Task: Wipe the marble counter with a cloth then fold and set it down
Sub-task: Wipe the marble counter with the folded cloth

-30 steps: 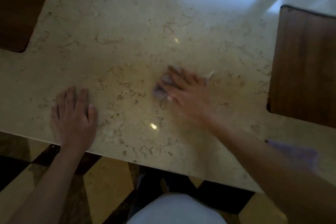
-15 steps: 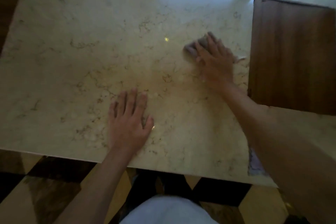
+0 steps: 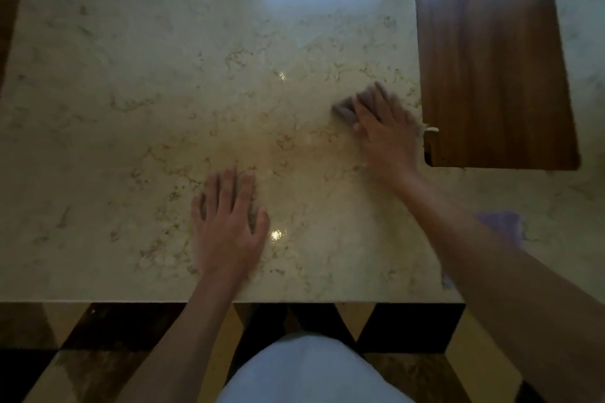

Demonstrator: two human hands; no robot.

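A beige veined marble counter (image 3: pixel 137 101) fills most of the head view. My right hand (image 3: pixel 386 134) presses flat on a small greyish-purple cloth (image 3: pixel 343 113), which sticks out to the left of my fingers; a pale tag of it shows at the right, next to the wooden board. My left hand (image 3: pixel 227 222) lies flat on the counter near the front edge, fingers spread, holding nothing.
A dark wooden board (image 3: pixel 491 75) lies on the counter just right of my right hand. Another wooden piece (image 3: pixel 8 10) shows at the far left edge. A purple cloth-like patch (image 3: pixel 501 222) lies partly under my right forearm. Below the counter edge is a chequered floor (image 3: pixel 409 327).
My right hand slid the cloth from the counter's middle to the right, up to the wooden board. My left hand stayed flat on the marble while the camera view shifted.
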